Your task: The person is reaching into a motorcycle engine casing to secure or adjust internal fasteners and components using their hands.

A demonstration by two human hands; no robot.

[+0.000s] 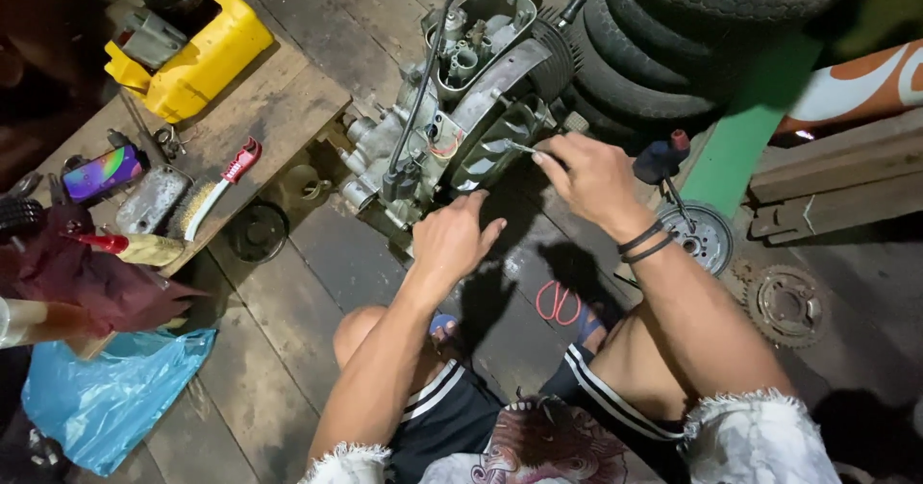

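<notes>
Head view. An engine block (461, 109) rests on the plank floor (288, 321), just in front of the seated person's knees and against a stack of tyres (663, 42).

The right hand (591, 181) has its grip closed on a thin metal tool (524, 147); thumb and forefinger pinch the shaft. The tool tip meets the right side of the engine block, so the block lies directly beyond and left of this grip.

The left hand (452, 239) lies with fingers loosely curled against the lower edge of the engine block. Its grip clamps nothing; the block sits just above the fingertips.

A low tabletop (279, 109) stands at the left. A yellow canister (192, 56) occupies its far edge. A red-handled brush (223, 184) lies near its front right corner, and a phone (101, 173) near its left edge. Red scissors (558, 301) lie on the floor between the legs.
</notes>
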